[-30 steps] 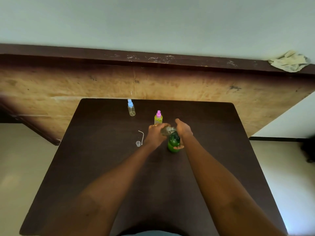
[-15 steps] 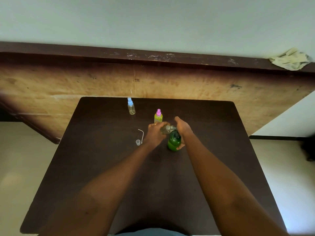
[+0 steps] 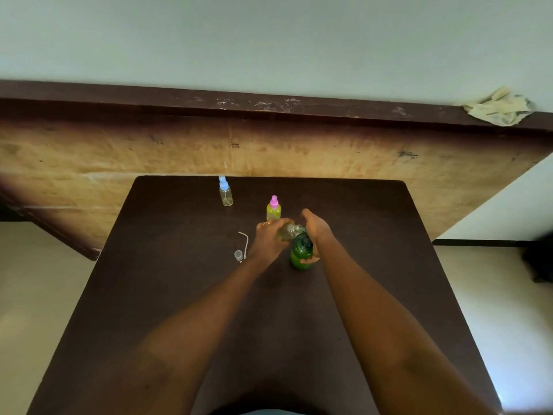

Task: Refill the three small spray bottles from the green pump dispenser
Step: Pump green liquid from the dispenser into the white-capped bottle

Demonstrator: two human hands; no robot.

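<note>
Two hands meet a bit beyond the tabletop (image 3: 179,295) centre, toward its far edge.

- Left hand (image 3: 269,239): fingers curled round a small clear spray bottle (image 3: 289,231), held tilted with one end at the top of the green pump dispenser (image 3: 300,253).
- Right hand (image 3: 315,230): wrapped round the dispenser, thumb on the near side of the body, fingers over the top.
- The dispenser stands upright on the tabletop, just right of the left hand.

Hard to see:
- The pump head is mostly under the right hand, and the right fingertips are hidden.
- The clear bottle is blurred and half covered. Can't tell its fill level, or whether its mouth touches the nozzle.

Pose: both forearms run in from the near edge and converge, bare, palms facing each other.

Elsewhere:
- Pink-capped bottle (image 3: 273,208), yellow-green inside, stands upright just behind the left hand.
- Blue-capped bottle (image 3: 225,191) stands near the far edge, left of centre.
- A loose cap (image 3: 238,255) and a dip tube (image 3: 244,242) lie just left of the left wrist.
</note>
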